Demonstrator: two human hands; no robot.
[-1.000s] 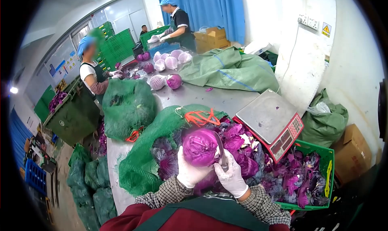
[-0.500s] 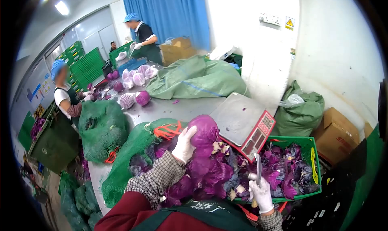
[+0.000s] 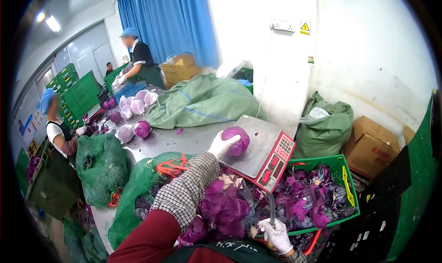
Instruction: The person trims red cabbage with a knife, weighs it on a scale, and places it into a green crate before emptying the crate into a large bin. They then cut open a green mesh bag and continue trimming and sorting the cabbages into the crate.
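Note:
My left hand (image 3: 222, 144), in a white glove, is closed round a purple cabbage (image 3: 237, 141) at the near left part of the scale (image 3: 256, 141). Whether the cabbage rests on the plate or hangs just over it I cannot tell. Red digits glow on the scale's display. My right hand (image 3: 276, 236), gloved too, grips a knife (image 3: 271, 210) with its curved blade pointing up. Loose purple leaves (image 3: 223, 208) are heaped between my arms. Beside them a green crate (image 3: 344, 189) holds more leaves.
Green net sacks (image 3: 102, 168) lie on the left of the metal table (image 3: 159, 143). Behind are a large green sack (image 3: 202, 102) and several net-wrapped cabbages (image 3: 137, 106). Two co-workers in blue caps stand at the far left. A cardboard box (image 3: 374, 145) is at the right.
My left hand has carried the cabbage up and right from the leaf heap to the scale, whose display is now lit. My right hand and knife have moved slightly lower left. The view has shifted.

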